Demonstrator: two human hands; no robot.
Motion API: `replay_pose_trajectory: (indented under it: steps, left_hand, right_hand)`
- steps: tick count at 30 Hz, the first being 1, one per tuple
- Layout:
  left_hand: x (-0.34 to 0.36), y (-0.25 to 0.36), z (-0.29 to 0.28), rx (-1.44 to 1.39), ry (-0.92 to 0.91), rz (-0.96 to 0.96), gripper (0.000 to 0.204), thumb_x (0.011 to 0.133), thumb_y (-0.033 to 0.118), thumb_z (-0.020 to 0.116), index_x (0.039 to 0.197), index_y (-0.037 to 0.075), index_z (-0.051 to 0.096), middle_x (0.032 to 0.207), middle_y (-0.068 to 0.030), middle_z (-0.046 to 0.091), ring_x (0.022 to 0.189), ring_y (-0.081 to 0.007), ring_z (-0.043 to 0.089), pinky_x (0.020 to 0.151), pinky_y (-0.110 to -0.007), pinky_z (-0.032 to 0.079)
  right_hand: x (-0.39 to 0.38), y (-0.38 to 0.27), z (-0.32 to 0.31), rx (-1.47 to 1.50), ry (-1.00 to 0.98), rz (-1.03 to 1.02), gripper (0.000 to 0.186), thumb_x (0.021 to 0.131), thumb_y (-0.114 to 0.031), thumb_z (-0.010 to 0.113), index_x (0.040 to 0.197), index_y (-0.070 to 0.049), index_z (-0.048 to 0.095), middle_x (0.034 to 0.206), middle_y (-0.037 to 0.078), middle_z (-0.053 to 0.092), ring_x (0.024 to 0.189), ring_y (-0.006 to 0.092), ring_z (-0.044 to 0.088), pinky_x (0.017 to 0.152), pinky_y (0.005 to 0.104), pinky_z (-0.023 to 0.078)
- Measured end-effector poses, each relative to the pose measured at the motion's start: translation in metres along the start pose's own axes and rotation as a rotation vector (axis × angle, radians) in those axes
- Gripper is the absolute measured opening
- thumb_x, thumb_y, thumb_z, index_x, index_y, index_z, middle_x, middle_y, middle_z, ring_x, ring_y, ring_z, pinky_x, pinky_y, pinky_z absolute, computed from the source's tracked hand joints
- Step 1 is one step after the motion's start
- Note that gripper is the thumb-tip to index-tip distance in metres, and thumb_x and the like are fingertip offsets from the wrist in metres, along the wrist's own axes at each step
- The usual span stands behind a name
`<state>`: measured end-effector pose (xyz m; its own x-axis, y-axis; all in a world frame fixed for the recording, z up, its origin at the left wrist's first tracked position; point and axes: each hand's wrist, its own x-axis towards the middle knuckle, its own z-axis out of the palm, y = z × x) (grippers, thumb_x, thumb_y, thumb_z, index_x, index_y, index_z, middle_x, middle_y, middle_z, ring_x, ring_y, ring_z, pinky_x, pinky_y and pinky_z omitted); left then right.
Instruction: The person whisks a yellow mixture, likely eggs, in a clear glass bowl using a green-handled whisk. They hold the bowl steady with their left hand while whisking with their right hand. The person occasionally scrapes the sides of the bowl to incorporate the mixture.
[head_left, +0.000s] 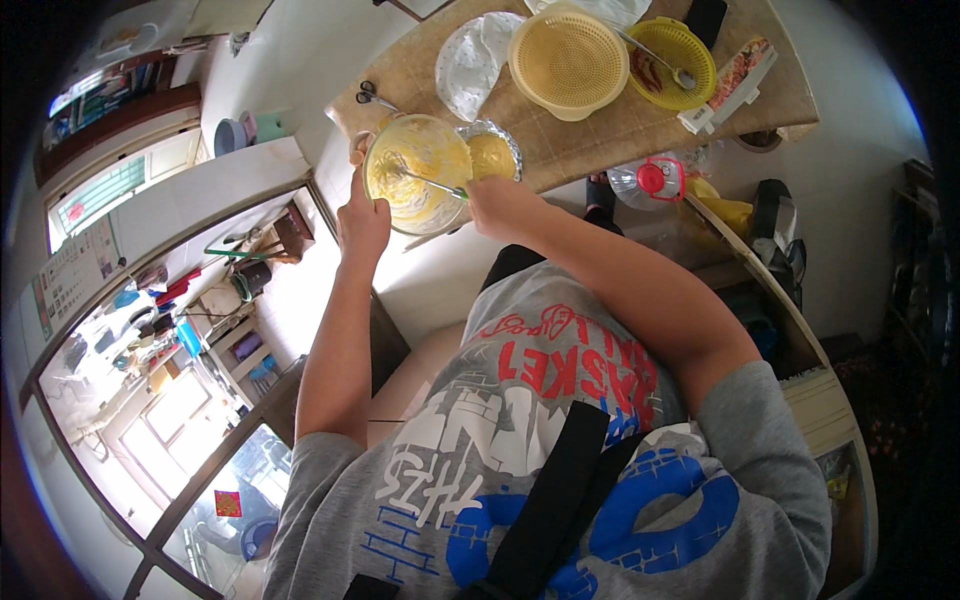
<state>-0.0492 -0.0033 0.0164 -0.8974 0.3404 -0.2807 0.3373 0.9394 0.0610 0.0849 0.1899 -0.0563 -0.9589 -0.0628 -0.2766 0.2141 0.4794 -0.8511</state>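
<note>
- Our left hand (364,222) clasps the mixing bowl (410,220) by its rim at the table (560,152) edge, likely steadying it.
- Our right hand (503,208) closes round the stirrer (430,183), seemingly angled to reach yellow batter (440,150).
- Foil tin (516,152) sits just beside, probably for convenience.

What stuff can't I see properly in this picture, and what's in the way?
- Stirrer, head view: the right hand covers part of its handle; its far end is too small and smeared with yellow mix to show its shape.
- Foil pan, head view: its left side is hidden behind the bowl.
- Clear plastic bag, head view: cut off by the top edge.
</note>
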Motion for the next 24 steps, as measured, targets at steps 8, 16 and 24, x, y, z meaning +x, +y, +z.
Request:
replay_pose_trajectory:
  steps: [8,16,24]
  left_hand:
    - [0.000,-0.008,-0.001,-0.124,-0.060,-0.080,0.065,0.085,0.015,0.052,0.149,0.013,0.039,0.091,-0.0302,0.069,0.087,-0.0473,0.068,0.084,-0.056,0.052]
    - [0.001,-0.008,-0.002,-0.131,-0.057,-0.081,0.065,0.085,0.015,0.052,0.148,0.012,0.040,0.089,-0.0297,0.069,0.085,-0.0465,0.068,0.083,-0.055,0.052]
    - [0.006,-0.009,-0.003,-0.163,-0.083,-0.032,0.066,0.085,0.016,0.052,0.150,0.014,0.039,0.082,-0.0273,0.069,0.078,-0.0457,0.068,0.078,-0.054,0.053]
  right_hand:
    - [-0.001,0.001,0.001,0.093,0.120,-0.025,0.023,0.085,-0.014,0.059,0.083,0.007,0.067,0.083,0.030,0.068,0.079,0.0460,0.069,0.075,0.0527,0.055]
    - [-0.002,0.010,-0.008,0.215,-0.014,0.028,0.021,0.090,-0.014,0.052,0.086,0.002,0.065,0.077,0.027,0.065,0.075,0.0445,0.066,0.069,0.0523,0.050]
    - [0.000,0.014,0.001,0.067,-0.075,-0.051,0.024,0.086,-0.013,0.056,0.091,0.006,0.069,0.085,0.030,0.069,0.082,0.0458,0.069,0.079,0.0517,0.055]
